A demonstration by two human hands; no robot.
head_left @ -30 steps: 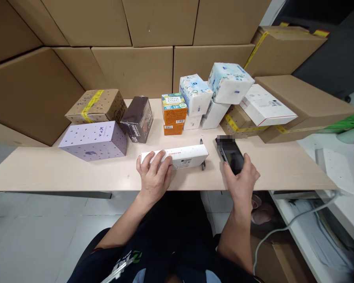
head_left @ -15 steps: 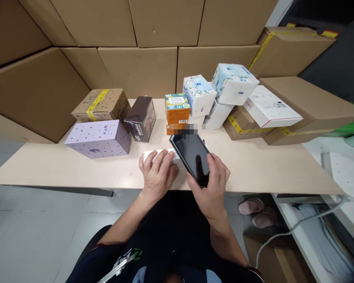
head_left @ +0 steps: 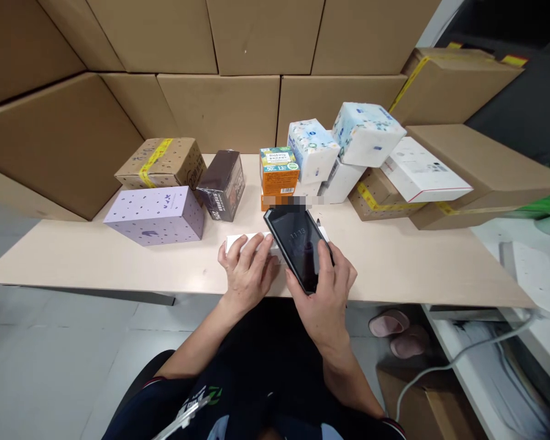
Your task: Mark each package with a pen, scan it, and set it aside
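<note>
A black smartphone (head_left: 289, 235) is gripped along its lower sides by my right hand (head_left: 326, 290); its screen shows a faint clock, and it leans up to the left. My left hand (head_left: 248, 267) is closed over a long white box (head_left: 236, 240) lying near the table's front edge. The phone and fingers hide much of that box. Beyond the phone stands an orange tea-style carton (head_left: 279, 174), its lower part blurred out. A dark brown box (head_left: 222, 183) sits farther left, past my left hand.
Tissue packs (head_left: 314, 150) are stacked behind the carton. A purple box (head_left: 153, 217) and a taped brown box (head_left: 160, 162) stand on the left of the table (head_left: 417, 263). A flat white box (head_left: 426, 168) rests on cartons at right. Large cardboard boxes (head_left: 220, 113) wall the back.
The phone screen has lit up from dark and now shows the time. My right thumb or finger has shifted slightly over the screen; the left hand stays on the white box.
</note>
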